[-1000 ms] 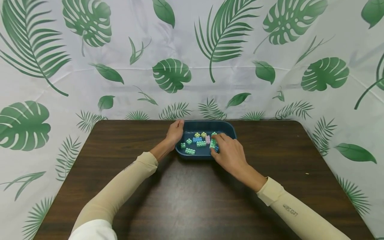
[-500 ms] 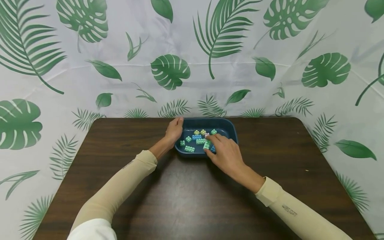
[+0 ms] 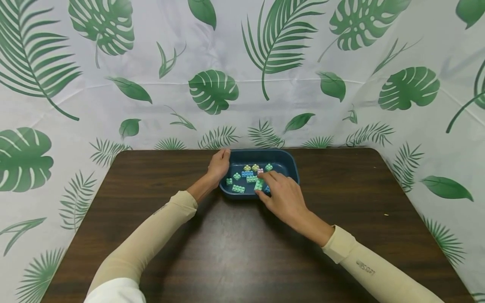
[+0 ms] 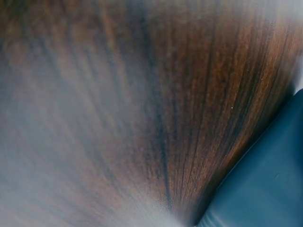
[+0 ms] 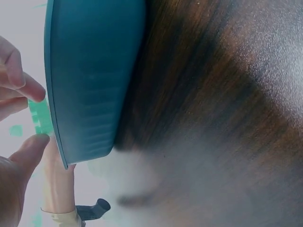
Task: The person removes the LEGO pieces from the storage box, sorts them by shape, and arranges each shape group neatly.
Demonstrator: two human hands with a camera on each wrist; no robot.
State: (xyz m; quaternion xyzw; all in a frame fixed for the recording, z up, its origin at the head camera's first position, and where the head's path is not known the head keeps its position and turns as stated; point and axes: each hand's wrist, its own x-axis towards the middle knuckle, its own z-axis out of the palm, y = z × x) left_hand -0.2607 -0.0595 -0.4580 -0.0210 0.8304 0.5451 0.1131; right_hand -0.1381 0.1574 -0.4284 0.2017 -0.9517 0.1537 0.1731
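A dark blue tray (image 3: 263, 155) with rounded corners stands at the far edge of the table. My left hand (image 3: 218, 165) grips its left rim, thumb on top. Between the thumb and fingertips of my right hand (image 3: 286, 195) is a green building brick (image 3: 259, 184), pinched over the tray's right half. The right wrist view shows the same brick (image 5: 41, 117) just above the rim. Lying in the tray are yellow bricks (image 3: 251, 167), a blue brick (image 3: 247, 173), a pink brick (image 3: 260, 171) and several green bricks (image 3: 238, 189). Another blue brick (image 3: 267, 189) is partly hidden by my right hand.
The dark wooden table (image 3: 235, 248) stretches in front of the tray and to both sides. Behind it hangs a white cloth (image 3: 159, 122) printed with green leaves. A tiny pale speck (image 3: 386, 214) lies on the table's right side.
My right hand has carried the green brick a short way left across the tray, mostly in the first half second. My left hand keeps its grip on the rim.
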